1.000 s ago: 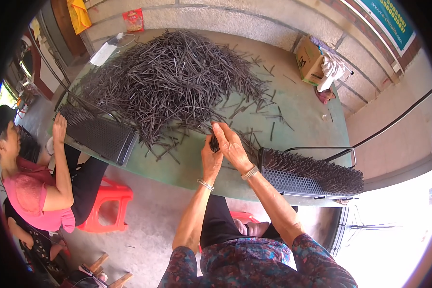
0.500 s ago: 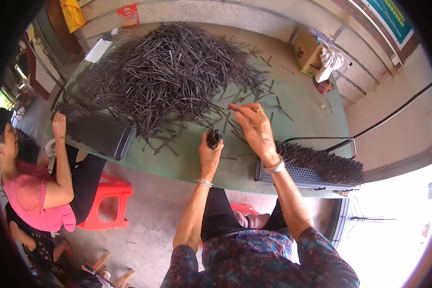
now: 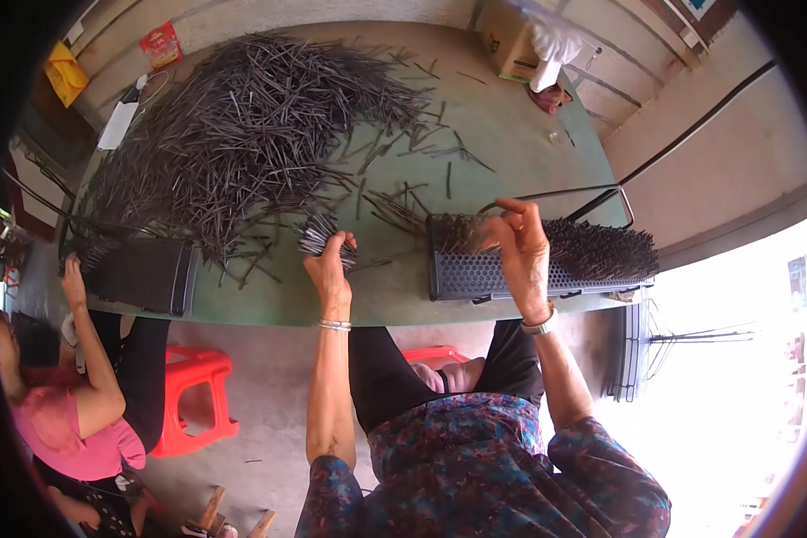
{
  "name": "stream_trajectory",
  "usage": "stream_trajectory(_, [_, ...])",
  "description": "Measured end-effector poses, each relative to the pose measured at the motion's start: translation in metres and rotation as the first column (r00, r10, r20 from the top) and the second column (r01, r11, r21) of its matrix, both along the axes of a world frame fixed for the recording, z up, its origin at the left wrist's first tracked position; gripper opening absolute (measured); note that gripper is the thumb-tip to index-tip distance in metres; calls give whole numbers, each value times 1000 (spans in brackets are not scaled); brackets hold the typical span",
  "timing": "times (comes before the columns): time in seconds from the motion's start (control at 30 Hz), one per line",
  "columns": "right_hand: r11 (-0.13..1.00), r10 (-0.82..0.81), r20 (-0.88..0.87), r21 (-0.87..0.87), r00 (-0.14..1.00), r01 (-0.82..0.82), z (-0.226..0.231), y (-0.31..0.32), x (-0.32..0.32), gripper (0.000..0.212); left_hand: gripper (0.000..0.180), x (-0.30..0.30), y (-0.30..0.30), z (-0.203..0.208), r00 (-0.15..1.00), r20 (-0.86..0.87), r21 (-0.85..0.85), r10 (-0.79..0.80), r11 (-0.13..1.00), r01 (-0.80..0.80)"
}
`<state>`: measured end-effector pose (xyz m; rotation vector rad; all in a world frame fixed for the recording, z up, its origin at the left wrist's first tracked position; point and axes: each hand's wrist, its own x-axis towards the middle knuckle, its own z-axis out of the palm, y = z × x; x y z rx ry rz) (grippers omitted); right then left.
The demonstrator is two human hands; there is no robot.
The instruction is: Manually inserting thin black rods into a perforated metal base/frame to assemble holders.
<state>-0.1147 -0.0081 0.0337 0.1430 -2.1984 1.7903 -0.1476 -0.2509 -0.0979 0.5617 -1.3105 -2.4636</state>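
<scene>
My left hand is closed round a bundle of thin dark sticks, whose ends fan out above the fist over the table's front part. To its right, my right hand is over a black perforated rack. The thumb and fingers of that hand are drawn together in a pinch. Its fingertips are blurred, and whatever they hold cannot be made out. Many dark sticks stand upright in the rack, packed most densely toward its right end.
A large heap of loose dark sticks covers the left of the green table. Beside it a co-worker's hand is at another black rack. A cardboard box with white cloth stands at the back right. A red stool is below.
My right hand has moved from above the table to over the rack. My left hand still grips the bundle, now tilted differently. The whole view has shifted to the right.
</scene>
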Motion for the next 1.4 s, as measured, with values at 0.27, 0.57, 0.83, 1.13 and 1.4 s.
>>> stream_trajectory(0.27, [988, -27, -3, 149, 1000, 27, -40, -13, 9, 15, 15, 49, 49, 18, 942, -57, 587, -330, 752, 300])
stream_trajectory(0.57, [975, -15, -62, 219, 998, 28, -41, -14, 10, 14, 15, 97, 80, 27, 905, -18, 641, -425, 690, 337])
stream_trajectory(0.83, [911, 24, -247, 405, 969, 81, -50, -8, 10, 15, 18, 91, 68, 43, 924, -44, 607, -379, 725, 326])
stream_trajectory(1.13, [858, 5, -281, 493, 960, 140, -45, -11, 9, 14, 18, 116, 83, 54, 875, -6, 523, -484, 744, 415])
stream_trajectory(1.4, [805, -68, -211, 566, 975, 179, -41, -10, 21, 11, 20, 128, 106, 51, 832, -13, 511, -555, 711, 483])
